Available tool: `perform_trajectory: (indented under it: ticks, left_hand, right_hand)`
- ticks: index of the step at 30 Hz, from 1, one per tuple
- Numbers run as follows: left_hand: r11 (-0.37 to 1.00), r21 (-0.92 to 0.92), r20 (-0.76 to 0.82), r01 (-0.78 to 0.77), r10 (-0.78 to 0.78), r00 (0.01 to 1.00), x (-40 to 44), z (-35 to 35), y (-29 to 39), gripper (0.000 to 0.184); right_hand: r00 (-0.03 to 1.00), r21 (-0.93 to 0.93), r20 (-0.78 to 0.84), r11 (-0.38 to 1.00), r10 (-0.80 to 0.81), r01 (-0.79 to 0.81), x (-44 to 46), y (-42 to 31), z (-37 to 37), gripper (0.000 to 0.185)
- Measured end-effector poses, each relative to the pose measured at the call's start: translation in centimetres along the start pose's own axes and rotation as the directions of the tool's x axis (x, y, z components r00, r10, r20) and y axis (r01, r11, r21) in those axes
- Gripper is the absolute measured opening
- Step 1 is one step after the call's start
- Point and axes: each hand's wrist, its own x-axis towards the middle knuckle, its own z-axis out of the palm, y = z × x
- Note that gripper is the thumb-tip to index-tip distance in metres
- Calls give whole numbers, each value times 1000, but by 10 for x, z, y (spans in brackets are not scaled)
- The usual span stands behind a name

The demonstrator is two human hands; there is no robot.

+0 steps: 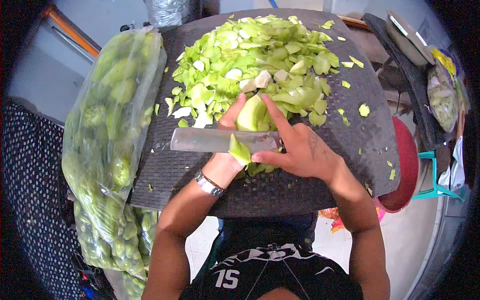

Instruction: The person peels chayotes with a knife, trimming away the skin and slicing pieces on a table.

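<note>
My left hand (230,116) is closed around a pale green chayote (250,115), partly peeled, just in front of the peel pile. In my right hand (307,150) is a wide-bladed knife (200,140), its blade lying crosswise over the chayote and pointing left. A thick strip of green peel (239,150) rests over the blade near my right thumb. The knife's handle is hidden in the right hand. A big heap of chayote peels (260,50) spreads across the dark woven-pattern table (350,165), with a few whitish chunks (262,79) at its near side.
A long clear plastic bag of whole chayotes (112,110) leans along the table's left edge, with more bagged chayotes (107,245) below. At right stand a red basin (402,170), a teal stool (430,175) and a bag of vegetables (444,95). Peel scraps lie around the heap.
</note>
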Motion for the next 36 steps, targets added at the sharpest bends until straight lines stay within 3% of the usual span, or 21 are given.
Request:
perform_trajectory:
  ticks: [6, 10, 15, 20, 21, 24, 28, 29, 31, 33, 36]
  left_hand:
    - [984, 152, -11, -90, 92, 996, 0, -9, -2, 47]
    - [989, 130, 16, -68, 67, 998, -1, -11, 5, 45]
    - [990, 123, -15, -72, 74, 997, -2, -14, 29, 39]
    - [990, 122, -79, -76, 86, 993, 0, -11, 16, 39]
    - [996, 82, 7, 38, -39, 999, -2, -11, 16, 40]
    - [992, 123, -51, 41, -35, 998, -1, 0, 13, 43]
    - [985, 171, -93, 19, -4, 996, 0, -21, 28, 43]
    - [980, 187, -77, 63, -49, 996, 1, -26, 41, 32]
    - [981, 192, -109, 31, -10, 994, -1, -22, 44, 32]
    - [990, 143, -101, -4, 19, 995, 1, -21, 41, 31]
    - [980, 101, -230, -171, 190, 954, 10, -17, 19, 30]
  right_hand:
    - [1000, -86, -14, 996, 17, -18, 2, 9, -1, 102]
    - [996, -84, 25, 993, 89, -87, 3, 8, -8, 97]
    - [960, -334, -234, 940, -153, 69, 3, 33, -11, 95]
    - [959, -399, -251, 917, -134, 23, 5, 31, -5, 93]
    - [959, -410, -248, 912, -134, 21, 5, 29, -4, 92]
    - [953, -413, -257, 910, -157, 39, 5, 28, -4, 90]
    - [976, -426, -216, 899, 11, -104, 3, 23, -19, 85]
    - [975, -431, -223, 894, 25, -121, 2, 23, -21, 84]
    - [970, -437, -236, 886, 54, -156, 2, 22, -23, 84]
    - [954, -477, -297, 870, -26, -125, 5, 24, -13, 84]
    - [944, -516, -323, 848, -62, -121, 5, 25, -9, 85]
